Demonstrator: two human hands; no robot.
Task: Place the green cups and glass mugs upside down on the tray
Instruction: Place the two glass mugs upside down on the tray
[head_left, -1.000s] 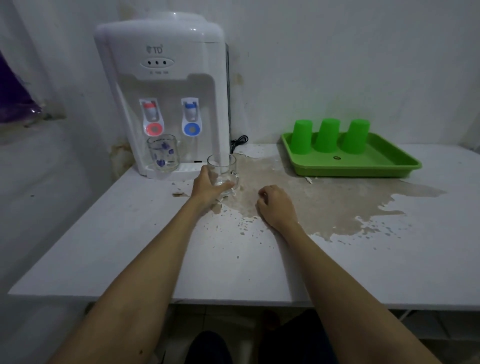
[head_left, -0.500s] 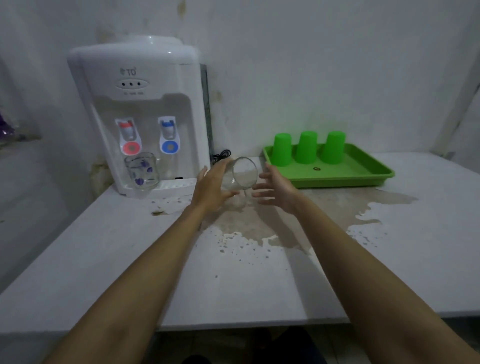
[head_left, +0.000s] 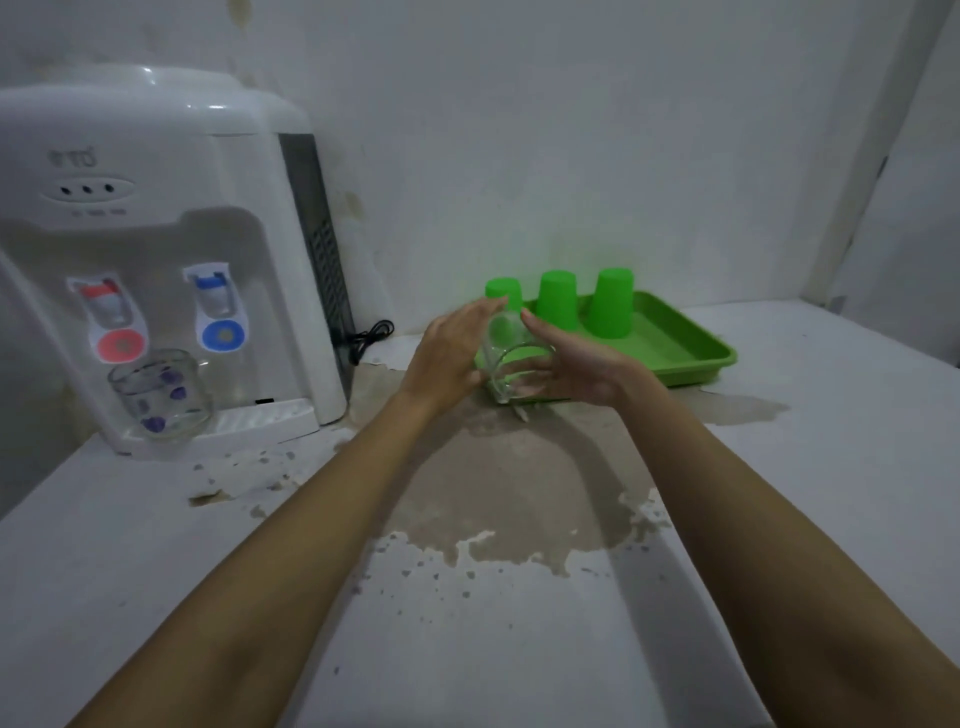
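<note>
A clear glass mug (head_left: 511, 364) is held between both my hands above the table, just in front of the green tray's (head_left: 691, 349) near left corner. My left hand (head_left: 449, 353) presses its left side and my right hand (head_left: 571, 366) cups its right side. The mug looks turned mouth down. Three green cups (head_left: 613, 304) stand upside down in a row at the back of the tray; the leftmost one is partly hidden behind the mug. A second glass mug with purple dots (head_left: 158, 395) sits upright on the dispenser's drip tray.
A white water dispenser (head_left: 156, 249) stands at the left against the wall, its black cord (head_left: 371, 335) lying beside it. A brownish patch of worn surface (head_left: 519, 478) spreads over the white table. A wall corner closes the right side.
Both hands have carried the glass mug to the right, up to the tray's near left corner, and turned it further over. The right hand now touches the mug. The view has moved closer.
</note>
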